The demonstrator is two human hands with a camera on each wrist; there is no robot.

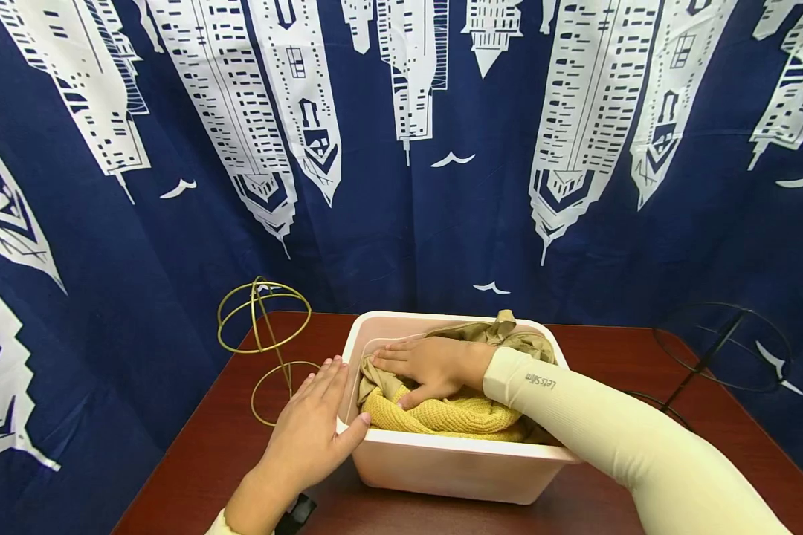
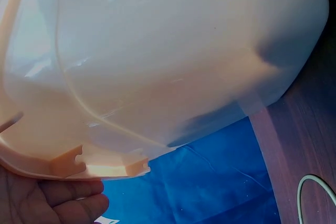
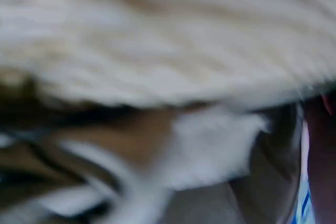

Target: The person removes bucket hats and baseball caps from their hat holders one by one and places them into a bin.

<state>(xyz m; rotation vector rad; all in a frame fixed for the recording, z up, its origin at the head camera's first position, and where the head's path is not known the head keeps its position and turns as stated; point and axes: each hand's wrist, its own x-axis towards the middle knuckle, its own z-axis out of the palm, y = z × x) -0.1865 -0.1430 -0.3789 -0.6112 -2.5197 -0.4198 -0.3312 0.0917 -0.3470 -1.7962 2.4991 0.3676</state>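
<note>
A pale pink plastic bin [image 1: 458, 468] stands on the table, filled with folded cloth. Inside it lie a yellow knitted garment [image 1: 442, 417] at the front and khaki fabric [image 1: 535, 343] behind. My right hand [image 1: 435, 364] presses down on this cloth, fingers spread towards the bin's left side. At the left rim, my left hand [image 1: 311, 423] rests with straight fingers against the edge. The left wrist view shows the fingers [image 2: 79, 200] along the outside of the rim, below the bin's wall [image 2: 173, 51]. Blurred pale fabric [image 3: 168, 40] fills much of the right wrist view.
A gold wire stand [image 1: 272, 348] is behind my left hand, close to the bin. On the right stands a black wire stand [image 1: 702, 364], partly behind my sleeved arm. The reddish-brown table [image 1: 187, 446] ends at a dark blue curtain [image 1: 408, 238] printed with white buildings.
</note>
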